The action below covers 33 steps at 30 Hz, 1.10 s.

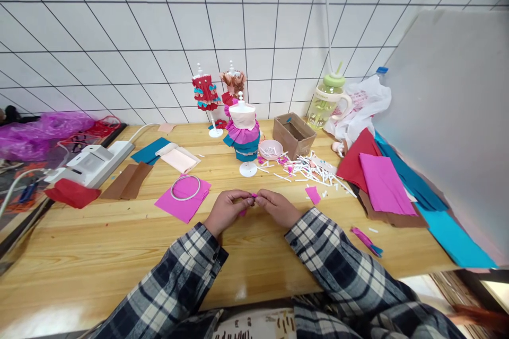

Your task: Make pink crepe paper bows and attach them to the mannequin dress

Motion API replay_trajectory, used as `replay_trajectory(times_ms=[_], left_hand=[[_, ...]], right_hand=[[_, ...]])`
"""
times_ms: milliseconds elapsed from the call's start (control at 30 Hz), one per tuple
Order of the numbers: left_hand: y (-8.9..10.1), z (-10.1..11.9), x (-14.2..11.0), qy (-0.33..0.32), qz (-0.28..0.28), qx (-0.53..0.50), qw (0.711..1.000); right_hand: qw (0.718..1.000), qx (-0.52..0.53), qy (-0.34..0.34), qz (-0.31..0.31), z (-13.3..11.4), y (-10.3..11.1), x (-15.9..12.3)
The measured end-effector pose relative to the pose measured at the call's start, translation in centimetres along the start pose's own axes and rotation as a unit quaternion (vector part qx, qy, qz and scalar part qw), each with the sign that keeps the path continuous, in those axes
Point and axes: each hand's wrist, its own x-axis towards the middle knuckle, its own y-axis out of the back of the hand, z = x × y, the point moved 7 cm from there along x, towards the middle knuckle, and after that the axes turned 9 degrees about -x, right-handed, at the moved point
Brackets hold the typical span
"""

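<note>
Just above the table, my left hand (229, 209) and my right hand (278, 207) meet fingertip to fingertip. Both pinch a small piece of magenta paper (253, 195), mostly covered by the fingers. Beyond them stands a small white dress form (240, 111) dressed in a pale bodice, a magenta ruffle and a teal skirt. Left of my left hand, a metal ring (185, 188) lies on a magenta paper sheet (189, 209). A magenta scrap (313, 195) rests right of my right hand.
Two more dressed forms (204, 92) stand by the tiled wall. A small pink bowl (271, 149), a cardboard box (294, 135) and scattered white strips (314, 169) lie right of centre. Folded coloured paper (385, 185) is stacked at right; a power strip (93, 167) lies at left.
</note>
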Motion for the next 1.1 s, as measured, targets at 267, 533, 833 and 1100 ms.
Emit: replay_trajectory(times_ms=[267, 533, 833, 1100], left_hand=[[0.9, 1.2, 0.2, -0.047, 0.061, -0.003, 0.997], [-0.4, 0.5, 0.1, -0.044, 0.064, -0.204, 0.976], [1.3, -0.4, 0.1, -0.033, 0.131, -0.266, 0.954], [-0.1, 3.8, -1.0, -0.185, 0.061, 0.262, 0.945]], right_hand=[[0.984, 0.155, -0.056, 0.062, 1.1, 0.6, 0.3], [0.958, 0.266, 0.003, 0.111, -0.9, -0.7, 1.0], [0.914, 0.356, -0.138, 0.135, 1.6, -0.3, 0.6], [0.98, 0.023, -0.01, 0.195, 0.2, 2.3, 0.2]])
